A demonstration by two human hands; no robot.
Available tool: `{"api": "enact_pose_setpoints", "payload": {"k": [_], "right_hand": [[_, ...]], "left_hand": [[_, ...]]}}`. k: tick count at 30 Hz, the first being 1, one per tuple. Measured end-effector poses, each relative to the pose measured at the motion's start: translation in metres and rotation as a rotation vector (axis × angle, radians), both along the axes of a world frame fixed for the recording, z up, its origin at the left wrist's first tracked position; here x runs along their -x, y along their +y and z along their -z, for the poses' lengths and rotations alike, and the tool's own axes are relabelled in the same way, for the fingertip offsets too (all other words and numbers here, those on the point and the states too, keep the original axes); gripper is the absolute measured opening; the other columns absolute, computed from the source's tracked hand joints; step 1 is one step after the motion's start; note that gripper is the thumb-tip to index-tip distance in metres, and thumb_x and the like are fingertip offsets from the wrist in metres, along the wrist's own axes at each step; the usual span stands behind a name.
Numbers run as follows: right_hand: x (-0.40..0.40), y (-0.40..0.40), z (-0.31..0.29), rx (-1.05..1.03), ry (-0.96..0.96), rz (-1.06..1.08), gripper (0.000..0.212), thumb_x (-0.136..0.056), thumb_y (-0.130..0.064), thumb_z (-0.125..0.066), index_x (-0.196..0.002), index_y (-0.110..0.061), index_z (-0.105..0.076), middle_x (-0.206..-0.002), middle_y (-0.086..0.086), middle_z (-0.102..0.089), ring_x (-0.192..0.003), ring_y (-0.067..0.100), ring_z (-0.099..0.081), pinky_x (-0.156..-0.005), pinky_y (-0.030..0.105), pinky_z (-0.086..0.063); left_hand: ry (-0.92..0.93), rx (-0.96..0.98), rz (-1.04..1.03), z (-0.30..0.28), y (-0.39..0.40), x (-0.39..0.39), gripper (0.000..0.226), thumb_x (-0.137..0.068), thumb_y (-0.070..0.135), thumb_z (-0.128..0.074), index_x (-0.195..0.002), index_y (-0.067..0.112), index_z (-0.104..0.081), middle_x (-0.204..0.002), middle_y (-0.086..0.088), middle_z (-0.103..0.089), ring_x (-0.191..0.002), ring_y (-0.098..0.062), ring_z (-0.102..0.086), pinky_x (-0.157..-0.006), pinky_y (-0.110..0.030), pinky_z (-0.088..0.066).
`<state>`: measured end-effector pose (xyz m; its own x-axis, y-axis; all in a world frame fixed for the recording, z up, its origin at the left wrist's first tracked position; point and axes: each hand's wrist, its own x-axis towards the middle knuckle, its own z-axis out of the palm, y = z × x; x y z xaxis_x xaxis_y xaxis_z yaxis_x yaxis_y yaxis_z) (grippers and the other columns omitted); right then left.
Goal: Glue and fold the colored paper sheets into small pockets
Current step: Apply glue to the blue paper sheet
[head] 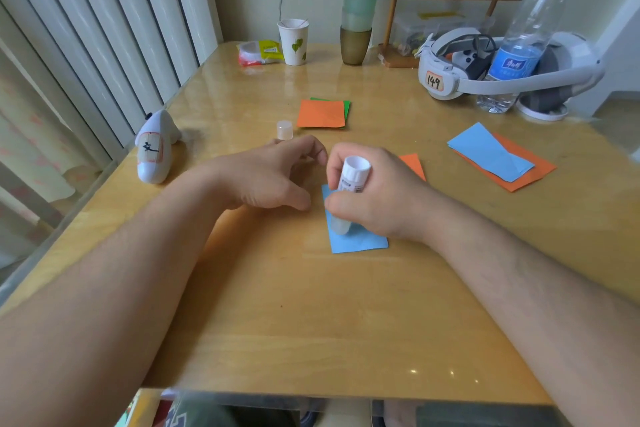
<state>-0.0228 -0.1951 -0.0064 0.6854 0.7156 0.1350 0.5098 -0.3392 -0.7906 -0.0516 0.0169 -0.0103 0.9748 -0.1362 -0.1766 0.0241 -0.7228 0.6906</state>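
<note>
Your right hand (374, 198) grips the white cylindrical glue stick (349, 191), tip down on the small light-blue paper sheet (360, 239) lying flat mid-tabletop (311, 322); your left hand (273, 177) rests just beside it, fingers loosely curled, holding nothing visible. The sheet is likely thin, light and easily creased or dragged. Pin it near an unglued edge with flat fingertips.

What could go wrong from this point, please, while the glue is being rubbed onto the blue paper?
The left hand seems to rest beside the blue paper, not on it, so the glue stick gripped by the right hand may drag or crease it. The cap stands loose, so an elbow could knock it away.
</note>
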Motion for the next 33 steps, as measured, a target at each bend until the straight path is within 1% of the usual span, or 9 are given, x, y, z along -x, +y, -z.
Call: {"api": "enact_pose_setpoints", "payload": {"k": [2,6,11,13,16,19,24,28,33], "right_hand": [[-0.001,0.004,0.003,0.052,0.007,0.015,0.023,-0.078,-0.021,-0.077,-0.083,-0.018,-0.055,-0.062,-0.016,-0.052,-0.059,0.006,-0.043,-0.057,0.026,-0.038],[-0.003,0.007,0.005,0.104,-0.016,0.056,0.032,-0.083,-0.031,-0.08,-0.086,-0.015,-0.052,-0.068,-0.01,-0.052,-0.064,0.011,-0.045,-0.062,0.033,-0.042],[-0.008,0.009,0.003,0.131,-0.114,0.094,0.03,-0.084,-0.037,-0.08,-0.086,-0.021,-0.055,-0.076,-0.003,-0.065,-0.069,0.015,-0.053,-0.066,0.037,-0.048],[-0.008,0.01,0.003,0.138,-0.162,0.111,0.029,-0.084,-0.038,-0.08,-0.086,-0.022,-0.056,-0.078,0.0,-0.067,-0.072,0.018,-0.057,-0.067,0.037,-0.049],[-0.011,0.012,0.002,0.161,-0.223,0.128,0.026,-0.086,-0.039,-0.077,-0.085,-0.026,-0.055,-0.075,-0.004,-0.065,-0.071,0.012,-0.055,-0.062,0.026,-0.043],[-0.014,0.014,0.003,0.174,-0.24,0.146,0.026,-0.089,-0.042,-0.074,-0.084,-0.031,-0.051,-0.073,-0.01,-0.06,-0.067,0.004,-0.051,-0.058,0.018,-0.037],[-0.021,0.019,0.009,0.147,-0.252,0.167,0.027,-0.093,-0.047,-0.072,-0.096,-0.026,-0.055,-0.078,-0.011,-0.059,-0.071,0.006,-0.052,-0.061,0.026,-0.039],[-0.029,0.019,0.013,0.105,-0.302,0.225,0.034,-0.093,-0.051,-0.072,-0.096,-0.021,-0.056,-0.076,-0.011,-0.057,-0.071,0.004,-0.052,-0.058,0.02,-0.035],[-0.03,0.017,0.011,-0.011,-0.294,0.275,0.027,-0.097,-0.048,-0.069,-0.097,-0.026,-0.055,-0.071,-0.014,-0.053,-0.065,-0.005,-0.05,-0.057,0.013,-0.036]], "left_hand": [[-0.011,0.024,-0.007,0.002,0.003,-0.002,0.053,-0.069,0.028,-0.074,-0.113,0.049,-0.052,-0.118,-0.002,-0.06,-0.106,-0.022,-0.057,-0.088,-0.046,-0.055],[-0.046,0.066,-0.024,0.005,0.01,-0.006,0.045,-0.086,0.01,-0.069,-0.114,0.039,-0.05,-0.106,0.01,-0.057,-0.082,-0.008,-0.052,-0.065,-0.021,-0.044],[-0.084,0.038,-0.049,0.006,0.009,-0.006,0.044,-0.087,0.009,-0.064,-0.113,0.041,-0.05,-0.118,0.007,-0.061,-0.103,-0.017,-0.059,-0.074,-0.028,-0.048],[-0.09,0.033,-0.067,0.006,0.009,-0.006,0.045,-0.088,0.005,-0.061,-0.115,0.04,-0.049,-0.121,0.009,-0.06,-0.102,-0.013,-0.059,-0.068,-0.022,-0.044],[-0.097,0.033,-0.089,0.004,0.007,-0.006,0.046,-0.088,0.0,-0.057,-0.116,0.036,-0.049,-0.122,0.01,-0.059,-0.093,-0.002,-0.055,-0.056,-0.012,-0.039],[-0.096,0.037,-0.092,0.004,0.008,-0.006,0.047,-0.088,-0.002,-0.055,-0.117,0.035,-0.049,-0.122,0.01,-0.059,-0.091,-0.002,-0.055,-0.058,-0.016,-0.039],[-0.099,0.061,-0.095,0.005,0.009,-0.007,0.048,-0.086,0.0,-0.055,-0.112,0.04,-0.049,-0.12,0.005,-0.062,-0.092,-0.013,-0.058,-0.061,-0.026,-0.045],[-0.096,0.055,-0.096,0.004,0.008,-0.007,0.045,-0.089,-0.002,-0.054,-0.114,0.035,-0.049,-0.116,0.002,-0.062,-0.077,-0.01,-0.053,-0.051,-0.016,-0.042],[-0.113,0.034,-0.103,0.005,0.007,-0.007,0.04,-0.091,0.003,-0.057,-0.115,0.034,-0.048,-0.122,0.003,-0.062,-0.109,-0.022,-0.061,-0.077,-0.04,-0.055]]}}
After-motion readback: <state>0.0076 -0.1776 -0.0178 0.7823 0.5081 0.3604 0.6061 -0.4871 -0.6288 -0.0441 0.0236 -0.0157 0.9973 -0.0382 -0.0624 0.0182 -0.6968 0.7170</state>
